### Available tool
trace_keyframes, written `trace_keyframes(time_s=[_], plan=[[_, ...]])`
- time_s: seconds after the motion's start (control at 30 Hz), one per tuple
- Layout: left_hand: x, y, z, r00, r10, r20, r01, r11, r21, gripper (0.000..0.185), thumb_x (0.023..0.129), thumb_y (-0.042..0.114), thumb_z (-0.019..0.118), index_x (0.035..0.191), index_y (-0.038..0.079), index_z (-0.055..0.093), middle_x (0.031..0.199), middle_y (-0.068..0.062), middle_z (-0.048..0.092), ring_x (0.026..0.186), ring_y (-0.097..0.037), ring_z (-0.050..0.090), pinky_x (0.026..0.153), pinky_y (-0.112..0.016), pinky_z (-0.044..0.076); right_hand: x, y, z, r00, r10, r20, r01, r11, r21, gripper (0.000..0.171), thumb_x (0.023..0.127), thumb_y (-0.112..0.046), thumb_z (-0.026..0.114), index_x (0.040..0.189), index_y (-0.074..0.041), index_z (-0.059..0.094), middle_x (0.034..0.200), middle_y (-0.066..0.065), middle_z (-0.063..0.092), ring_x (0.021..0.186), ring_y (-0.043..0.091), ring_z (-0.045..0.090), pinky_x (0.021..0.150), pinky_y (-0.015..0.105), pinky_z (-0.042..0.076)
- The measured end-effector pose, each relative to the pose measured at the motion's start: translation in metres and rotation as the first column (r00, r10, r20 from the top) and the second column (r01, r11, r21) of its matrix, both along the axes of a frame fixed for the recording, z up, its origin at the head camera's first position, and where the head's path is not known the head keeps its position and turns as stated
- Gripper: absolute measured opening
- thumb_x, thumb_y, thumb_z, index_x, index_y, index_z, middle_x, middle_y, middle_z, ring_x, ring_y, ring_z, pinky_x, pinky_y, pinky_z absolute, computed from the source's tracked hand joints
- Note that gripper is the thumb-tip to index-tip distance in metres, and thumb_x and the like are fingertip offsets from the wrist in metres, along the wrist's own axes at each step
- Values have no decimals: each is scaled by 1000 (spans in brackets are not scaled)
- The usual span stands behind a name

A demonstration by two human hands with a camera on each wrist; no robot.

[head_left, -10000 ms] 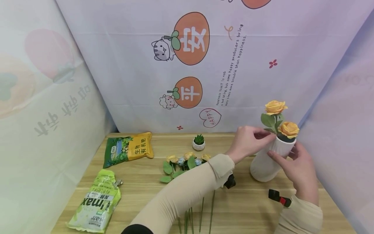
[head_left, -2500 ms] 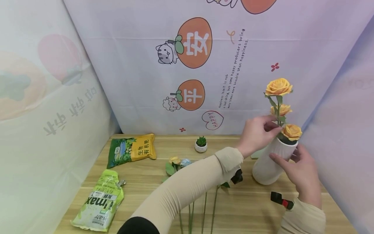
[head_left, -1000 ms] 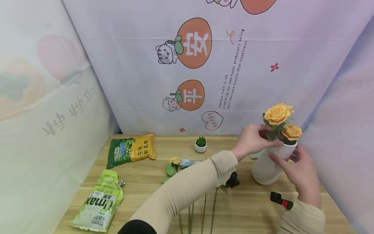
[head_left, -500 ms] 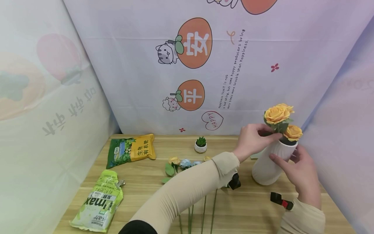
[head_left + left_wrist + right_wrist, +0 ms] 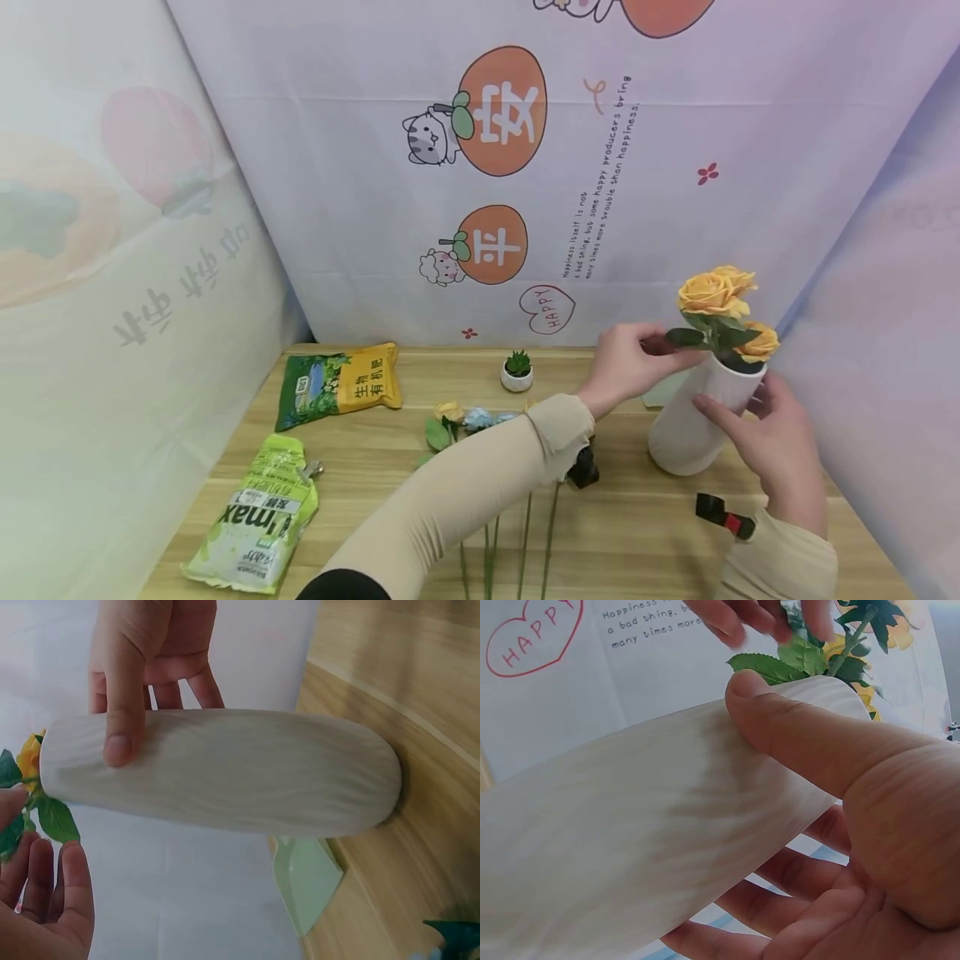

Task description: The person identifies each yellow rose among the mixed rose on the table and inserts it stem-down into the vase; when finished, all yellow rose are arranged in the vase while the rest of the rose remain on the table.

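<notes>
A white ribbed vase (image 5: 686, 425) stands slightly tilted in the head view at the right of the table. My right hand (image 5: 783, 450) grips its upper part, the thumb across the near side and the fingers behind. Yellow roses (image 5: 708, 295) with green leaves rise from its mouth, one lower rose (image 5: 761, 342) leaning right over the rim. My left hand (image 5: 636, 360) is beside the rim, left of the stems, holding nothing. In the left wrist view its thumb and fingers are apart, fingertips right at a leaf (image 5: 58, 819).
Long-stemmed yellow and blue flowers (image 5: 477, 419) lie mid-table, partly under my left sleeve. A small potted succulent (image 5: 517, 372) stands at the back. At left lie a yellow-green bag (image 5: 337, 385) and a light green bag (image 5: 255, 525). A pale green piece (image 5: 307, 881) lies behind the vase.
My left hand held a further yellow rose above the vase, lowered it in among the others, then let go and drew back left. My right hand has kept its grip on the vase.
</notes>
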State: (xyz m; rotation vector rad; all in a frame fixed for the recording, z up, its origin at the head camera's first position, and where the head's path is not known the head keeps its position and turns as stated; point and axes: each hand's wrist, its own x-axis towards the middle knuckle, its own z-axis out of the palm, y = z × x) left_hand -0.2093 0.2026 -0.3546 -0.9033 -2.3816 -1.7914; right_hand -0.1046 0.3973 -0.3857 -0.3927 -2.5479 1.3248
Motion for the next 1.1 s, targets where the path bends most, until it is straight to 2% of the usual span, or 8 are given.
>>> trace_keyframes(time_s=[0.2,0.33,0.53,0.7,0.87,1.1], plan=[[-4,-32,-16,995,-51,83,46,997,59,22,92,36,89,106,20,82,92,21,74,84,5,69,75,-17,58,0,0,1,999,-6,33,6,1000,-9,103,95,-54,81,169,-5,28,162,35,39,142,64,41,103,81,40],[-3,-60,-23,991,-47,122,38,997,72,23,92,38,89,107,22,81,95,19,75,88,1,71,78,-20,60,1,1,1,999,-11,47,12,1000,-7,101,95,-54,81,167,-4,30,161,35,39,142,62,42,102,78,43],[3,-110,-32,984,-16,176,4,998,70,25,93,40,88,112,27,81,103,15,77,96,-5,73,84,-27,61,0,1,2,998,-7,60,7,1000,0,101,95,-55,80,166,-3,30,163,35,37,142,60,42,101,75,45],[6,-150,-44,971,45,236,-60,996,60,28,92,44,87,115,30,80,108,12,77,101,-10,72,88,-33,61,0,1,3,997,-5,76,6,1000,-21,103,95,-56,79,168,-5,27,165,34,36,144,60,40,103,76,44],[12,-185,-57,958,78,277,-90,995,32,29,93,41,87,118,27,79,111,7,77,102,-15,72,86,-37,62,0,2,3,996,-1,84,4,999,-40,106,95,-56,79,171,-8,23,167,34,32,147,60,36,105,78,42],[26,-227,-77,931,82,356,-93,996,14,39,93,33,89,126,18,77,119,-3,76,105,-20,74,92,-37,63,0,2,4,996,-2,89,5,1000,-28,106,96,-57,78,171,-7,22,167,34,32,147,60,37,105,78,41]])
